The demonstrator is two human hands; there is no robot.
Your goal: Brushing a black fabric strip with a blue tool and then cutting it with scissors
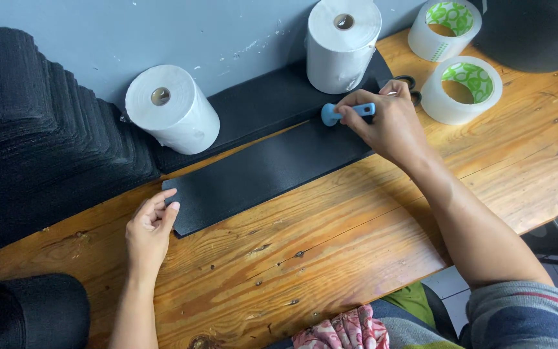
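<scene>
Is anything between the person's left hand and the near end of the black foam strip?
Nothing visible: the left hand already touches the corner of the long black foam strip on the wooden table. The right hand holds a small blue-handled tool at its far end.

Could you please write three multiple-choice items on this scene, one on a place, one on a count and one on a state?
1. Where is the left hand?
A. at the near end of the black sheet
B. on a tape roll
C. on the black stack

2. How many white paper rolls stand by the wall?
A. one
B. two
C. four

3. What is the right hand doing?
A. resting open
B. gripping a blue tool
C. lifting scissors

Answers:
1 A, its fingers touch the sheet's corner.
2 B, a left roll and a right roll.
3 B, its fingers close around the blue handle.
</scene>
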